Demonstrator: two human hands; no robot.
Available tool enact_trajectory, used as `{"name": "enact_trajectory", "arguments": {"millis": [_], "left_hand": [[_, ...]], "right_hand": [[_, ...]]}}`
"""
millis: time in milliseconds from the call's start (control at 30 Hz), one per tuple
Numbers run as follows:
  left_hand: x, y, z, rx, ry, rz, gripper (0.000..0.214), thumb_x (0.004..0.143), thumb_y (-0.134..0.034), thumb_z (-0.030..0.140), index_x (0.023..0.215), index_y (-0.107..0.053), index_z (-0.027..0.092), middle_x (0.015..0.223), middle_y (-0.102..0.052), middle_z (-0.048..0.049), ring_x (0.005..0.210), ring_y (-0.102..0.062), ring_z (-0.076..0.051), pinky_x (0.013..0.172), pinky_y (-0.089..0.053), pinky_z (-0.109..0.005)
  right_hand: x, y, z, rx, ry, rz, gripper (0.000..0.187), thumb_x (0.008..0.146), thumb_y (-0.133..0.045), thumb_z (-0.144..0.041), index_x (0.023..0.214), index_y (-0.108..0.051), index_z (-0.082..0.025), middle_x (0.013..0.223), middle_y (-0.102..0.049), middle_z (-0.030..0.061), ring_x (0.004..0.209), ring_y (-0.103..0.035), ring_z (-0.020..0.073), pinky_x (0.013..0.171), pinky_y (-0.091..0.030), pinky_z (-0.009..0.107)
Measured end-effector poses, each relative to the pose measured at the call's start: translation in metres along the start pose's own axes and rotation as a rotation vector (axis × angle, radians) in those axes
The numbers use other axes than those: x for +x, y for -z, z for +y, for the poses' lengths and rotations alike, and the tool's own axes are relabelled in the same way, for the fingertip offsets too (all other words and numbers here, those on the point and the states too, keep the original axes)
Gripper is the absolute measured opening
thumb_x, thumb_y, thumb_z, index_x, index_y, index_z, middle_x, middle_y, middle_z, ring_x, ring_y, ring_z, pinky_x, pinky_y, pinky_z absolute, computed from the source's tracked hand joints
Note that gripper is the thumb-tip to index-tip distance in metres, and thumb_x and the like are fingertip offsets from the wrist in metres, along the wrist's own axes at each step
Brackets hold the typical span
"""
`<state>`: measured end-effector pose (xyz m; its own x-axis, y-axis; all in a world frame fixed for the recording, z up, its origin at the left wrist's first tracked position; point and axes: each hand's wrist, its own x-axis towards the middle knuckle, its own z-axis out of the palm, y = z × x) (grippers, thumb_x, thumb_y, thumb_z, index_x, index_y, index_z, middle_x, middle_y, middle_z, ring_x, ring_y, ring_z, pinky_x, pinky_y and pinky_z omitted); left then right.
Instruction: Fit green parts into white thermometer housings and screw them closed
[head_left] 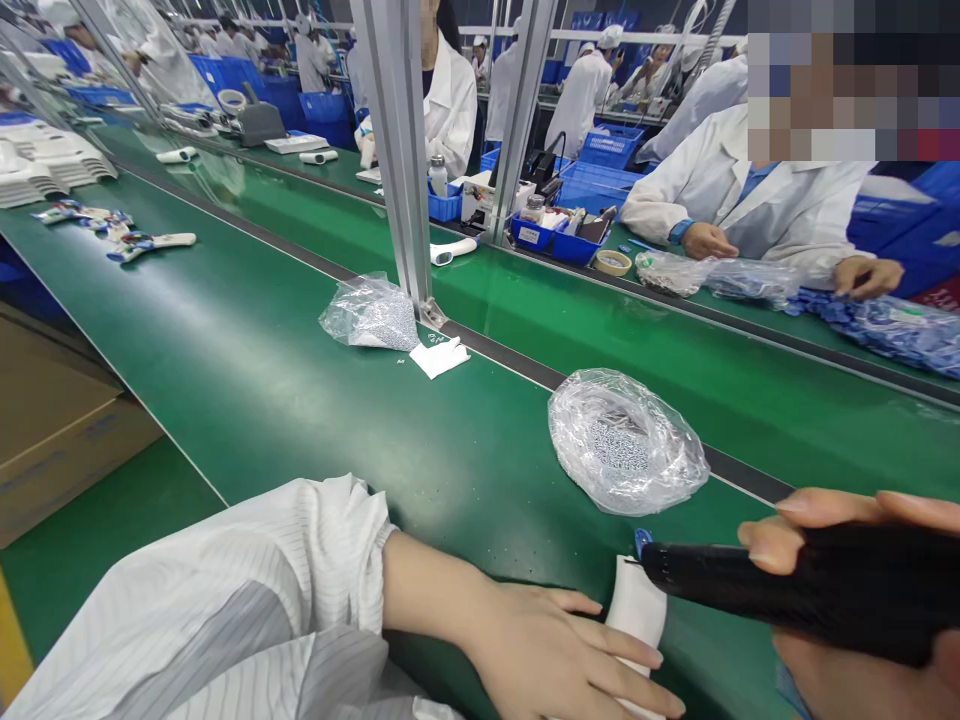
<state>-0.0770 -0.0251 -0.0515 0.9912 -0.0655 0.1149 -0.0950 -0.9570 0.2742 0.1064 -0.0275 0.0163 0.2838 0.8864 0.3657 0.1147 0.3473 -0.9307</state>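
Left hand [551, 645]: fingers apart, resting across my white handle [637, 608].
Right hand [855, 680]: clamped round my black screwdriver [862, 582].
Screwing: underway, I judge, and unfinished.

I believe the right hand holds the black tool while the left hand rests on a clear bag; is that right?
Not quite: the head view shows the left hand resting on the white piece instead; the right hand does hold the black tool.
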Motion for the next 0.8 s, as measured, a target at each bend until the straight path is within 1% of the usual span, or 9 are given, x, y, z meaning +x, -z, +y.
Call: {"name": "enact_trajectory", "arguments": {"millis": [33,100,200,333,400,500,633,700,800], "left_hand": [[0.0,0.0,0.001,0.011,0.017,0.004,0.053,0.081,-0.045,0.04,0.13,-0.046,0.02,0.141,-0.039,0.0036,0.133,-0.03,-0.018,0.098,-0.04,-0.035],[0.0,0.0,0.004,0.028,0.034,0.008,0.052,0.081,-0.046,0.04,0.129,-0.047,0.02,0.14,-0.04,0.0043,0.132,-0.032,-0.017,0.097,-0.042,-0.035],[0.0,0.0,0.005,0.019,0.042,0.046,0.044,0.081,-0.047,0.04,0.122,-0.053,0.023,0.136,-0.044,0.0047,0.13,-0.035,-0.016,0.094,-0.044,-0.035],[0.0,-0.004,0.006,-0.087,0.071,0.115,0.035,0.083,-0.046,0.035,0.115,-0.057,0.026,0.135,-0.046,0.0037,0.13,-0.036,-0.015,0.098,-0.042,-0.036],[0.0,-0.004,0.006,-0.151,0.089,0.121,0.03,0.083,-0.047,0.033,0.11,-0.058,0.029,0.135,-0.047,0.0041,0.13,-0.035,-0.015,0.1,-0.04,-0.035],[0.001,-0.001,0.007,-0.201,0.113,0.087,0.026,0.082,-0.05,0.033,0.106,-0.059,0.034,0.134,-0.048,0.0059,0.13,-0.036,-0.015,0.099,-0.04,-0.033],[0.003,0.006,0.007,-0.214,0.104,0.024,0.033,0.082,-0.053,0.033,0.114,-0.058,0.025,0.137,-0.045,0.0011,0.132,-0.034,-0.018,0.099,-0.041,-0.035],[0.003,0.008,0.006,-0.2,0.098,0.013,0.034,0.081,-0.054,0.036,0.113,-0.057,0.025,0.138,-0.045,0.0009,0.132,-0.034,-0.019,0.099,-0.041,-0.036],[0.004,0.006,0.006,-0.164,0.096,0.049,0.032,0.08,-0.053,0.035,0.111,-0.057,0.028,0.136,-0.047,0.0021,0.13,-0.037,-0.018,0.096,-0.043,-0.037]], "right_hand": [[0.001,-0.004,-0.002,0.059,-0.043,0.055,0.042,0.069,-0.069,-0.057,0.097,-0.058,-0.027,0.084,-0.055,0.0063,0.057,-0.05,0.0219,0.048,-0.046,0.041],[0.004,-0.011,-0.005,0.109,-0.118,0.114,0.049,0.057,-0.079,-0.056,0.089,-0.059,-0.026,0.078,-0.058,0.0064,0.053,-0.05,0.0219,0.043,-0.044,0.039],[0.006,-0.017,-0.006,0.077,-0.137,0.118,0.053,0.05,-0.083,-0.056,0.087,-0.059,-0.027,0.072,-0.056,0.004,0.052,-0.047,0.0203,0.04,-0.043,0.035],[0.004,-0.018,-0.003,0.072,-0.097,0.107,0.047,0.057,-0.081,-0.053,0.089,-0.058,-0.026,0.071,-0.052,0.0029,0.057,-0.047,0.0202,0.045,-0.045,0.035],[0.003,-0.018,-0.001,0.078,-0.103,0.086,0.045,0.06,-0.08,-0.052,0.09,-0.058,-0.025,0.073,-0.052,0.0029,0.058,-0.047,0.02,0.048,-0.046,0.036],[0.004,-0.02,-0.003,0.088,-0.117,0.076,0.046,0.055,-0.082,-0.05,0.085,-0.059,-0.024,0.07,-0.053,0.0024,0.054,-0.047,0.0188,0.046,-0.045,0.035],[0.005,-0.025,-0.004,0.084,-0.136,0.077,0.049,0.049,-0.085,-0.05,0.08,-0.058,-0.023,0.068,-0.053,0.0027,0.055,-0.05,0.019,0.048,-0.045,0.034],[0.004,-0.027,-0.003,0.075,-0.115,0.055,0.048,0.053,-0.084,-0.048,0.084,-0.059,-0.022,0.071,-0.054,0.0034,0.057,-0.051,0.0198,0.05,-0.046,0.035],[0.004,-0.029,-0.004,0.058,-0.021,-0.03,0.038,0.066,-0.077,-0.04,0.093,-0.058,-0.022,0.076,-0.055,0.0037,0.059,-0.054,0.0191,0.051,-0.048,0.034]]}}
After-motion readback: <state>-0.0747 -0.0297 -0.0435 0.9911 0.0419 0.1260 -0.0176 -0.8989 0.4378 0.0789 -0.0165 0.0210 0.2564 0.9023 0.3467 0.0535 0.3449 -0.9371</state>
